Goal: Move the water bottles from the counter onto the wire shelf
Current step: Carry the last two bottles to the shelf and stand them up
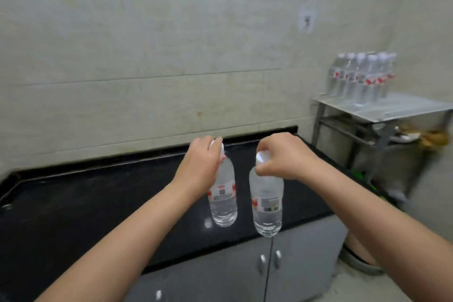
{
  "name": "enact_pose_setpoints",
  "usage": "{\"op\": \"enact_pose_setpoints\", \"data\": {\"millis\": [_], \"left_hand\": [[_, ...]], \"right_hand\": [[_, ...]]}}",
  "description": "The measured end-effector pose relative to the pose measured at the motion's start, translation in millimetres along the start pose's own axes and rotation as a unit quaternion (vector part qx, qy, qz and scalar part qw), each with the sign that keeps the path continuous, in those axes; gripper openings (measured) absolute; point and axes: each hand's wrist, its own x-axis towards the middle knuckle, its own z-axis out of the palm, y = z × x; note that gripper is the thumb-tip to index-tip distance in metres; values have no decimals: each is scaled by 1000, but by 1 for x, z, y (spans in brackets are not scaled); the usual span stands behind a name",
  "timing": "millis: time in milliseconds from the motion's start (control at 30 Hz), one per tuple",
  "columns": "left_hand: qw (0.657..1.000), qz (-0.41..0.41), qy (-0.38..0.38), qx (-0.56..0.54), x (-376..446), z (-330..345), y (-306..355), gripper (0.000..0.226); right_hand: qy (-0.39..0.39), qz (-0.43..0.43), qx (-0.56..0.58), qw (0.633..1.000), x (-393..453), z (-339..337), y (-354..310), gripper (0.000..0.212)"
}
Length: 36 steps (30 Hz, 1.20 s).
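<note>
Two clear water bottles with white caps and red-and-white labels hang above the black counter (98,193). My left hand (201,167) grips the left bottle (224,201) by its neck and cap. My right hand (277,157) holds the right bottle (267,208) by its cap, its base out past the counter's front edge. At the far right stands the metal wire shelf (404,108), with several more water bottles (362,76) grouped upright at its back left corner.
Grey cabinet doors (245,272) with small handles sit under the counter. A tiled wall rises behind. Below the shelf's top tier are a plate and some brown items (416,136). A round basin (360,260) rests on the floor beside the cabinet.
</note>
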Motion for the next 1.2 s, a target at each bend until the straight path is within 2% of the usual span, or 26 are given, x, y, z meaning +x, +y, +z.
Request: {"op": "enact_pose_setpoints", "data": {"millis": [133, 200, 333, 367, 467, 533, 700, 800, 900, 1000, 1133, 1200], "left_hand": [[996, 48, 71, -20, 71, 49, 78, 34], [993, 74, 79, -40, 107, 65, 117, 36], [984, 124, 111, -67, 180, 98, 179, 55], [981, 132, 124, -70, 198, 106, 191, 52], [967, 157, 181, -89, 256, 131, 222, 23], [959, 174, 209, -85, 300, 149, 239, 22], [941, 215, 236, -110, 411, 192, 271, 34], [932, 222, 274, -87, 476, 216, 293, 36], [937, 227, 250, -87, 535, 244, 319, 38], [949, 220, 202, -99, 580, 277, 346, 35], [950, 191, 234, -76, 629, 322, 387, 38], [949, 170, 254, -70, 652, 346, 410, 36]], "right_hand": [[36, 17, -25, 999, -13, -37, 96, 29], [57, 34, 27, 997, -15, -57, 142, 24], [116, 63, 141, 981, -7, -96, 228, 17], [123, 74, 190, 971, -4, -105, 250, 15], [155, 103, 339, 922, 13, -126, 313, 17], [179, 104, 347, 915, 31, -139, 351, 16], [178, 93, 222, 954, 83, -176, 434, 19], [178, 106, 54, 977, 114, -200, 490, 26], [182, 149, -87, 968, 145, -213, 545, 29], [207, 120, -189, 952, 176, -211, 607, 32], [271, 62, -296, 914, 217, -205, 694, 34], [305, 34, -306, 901, 238, -202, 734, 37]]}}
